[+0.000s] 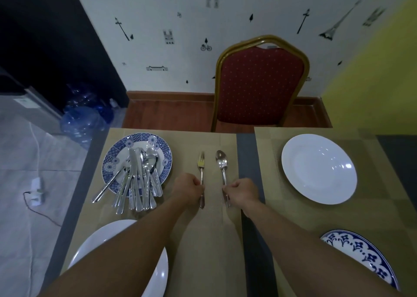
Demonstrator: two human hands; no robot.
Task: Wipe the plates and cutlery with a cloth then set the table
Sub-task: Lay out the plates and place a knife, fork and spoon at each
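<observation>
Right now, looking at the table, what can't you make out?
Head view only.
1. The fork: mid-handle wrapped by the left hand.
2. The spoon: mid-handle hidden in the right hand.
3. The near white plate: crossed by the left forearm, cut by the bottom edge.
4. The blue-patterned plate: partly behind the right forearm.
5. The cutlery pile: pieces overlap, count unclear.
</observation>
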